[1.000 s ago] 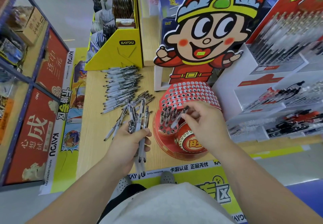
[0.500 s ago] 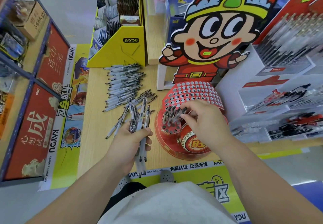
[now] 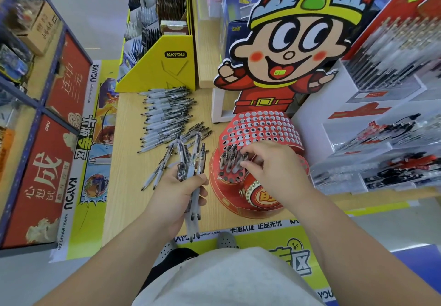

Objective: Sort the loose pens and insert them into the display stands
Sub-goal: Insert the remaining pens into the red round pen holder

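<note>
Inserting: right hand (image 3: 269, 169) pinches pen (image 3: 237, 167) into stand (image 3: 290, 129); left hand (image 3: 174, 193) grips pen bundle (image 3: 194, 160). Next likely: pull another, aim for an empty hole (image 3: 262, 124).

R hand (image 3: 274, 169) covers part of stand (image 3: 260, 126), pen racks (image 3: 393, 43) blurred, cutout (image 3: 296, 50) top cropped

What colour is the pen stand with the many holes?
The pen stand is red; the head view shows it.

Pale wooden table (image 3: 124, 186), grey floor (image 3: 102, 19), blue-framed shelving (image 3: 40, 105) at left, white racks (image 3: 310, 126) at right.
</note>
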Available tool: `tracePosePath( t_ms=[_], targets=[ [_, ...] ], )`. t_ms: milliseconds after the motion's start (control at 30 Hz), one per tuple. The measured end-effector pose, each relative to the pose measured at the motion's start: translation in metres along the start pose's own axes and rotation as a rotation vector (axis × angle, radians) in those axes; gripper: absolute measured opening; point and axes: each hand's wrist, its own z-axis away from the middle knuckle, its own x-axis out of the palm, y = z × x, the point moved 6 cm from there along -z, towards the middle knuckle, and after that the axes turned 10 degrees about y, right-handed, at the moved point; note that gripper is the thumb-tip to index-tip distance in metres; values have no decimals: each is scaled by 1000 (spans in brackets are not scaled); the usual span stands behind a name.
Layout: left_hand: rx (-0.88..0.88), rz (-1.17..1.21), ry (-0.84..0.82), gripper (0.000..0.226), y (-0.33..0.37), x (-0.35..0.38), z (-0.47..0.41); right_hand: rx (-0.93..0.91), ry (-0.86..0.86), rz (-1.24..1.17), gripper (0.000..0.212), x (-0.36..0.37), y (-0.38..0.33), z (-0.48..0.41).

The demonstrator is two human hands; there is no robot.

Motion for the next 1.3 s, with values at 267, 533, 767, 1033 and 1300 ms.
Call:
tracePosePath(
  t_ms=[267, 533, 767, 1033, 1300],
  targets=[
    [9, -6, -6, 13, 0, 0, 1, -3, 50, 68, 28, 11, 9, 4],
    [-17, -14, -89, 15, 3, 4, 6, 6, 49, 86, 27, 20, 9, 1],
    [-17, -42, -189, 14, 7, 13, 14, -4, 53, 98, 28, 23, 8, -1],
    [14, -69, -236, 12, 15, 28, 26, 79, 132, -138, 25, -7, 1, 1],
    [55, -69, -392, 6, 17, 57, 44, 432, -139, -871, 14, -19, -9, 16]
  ],
)
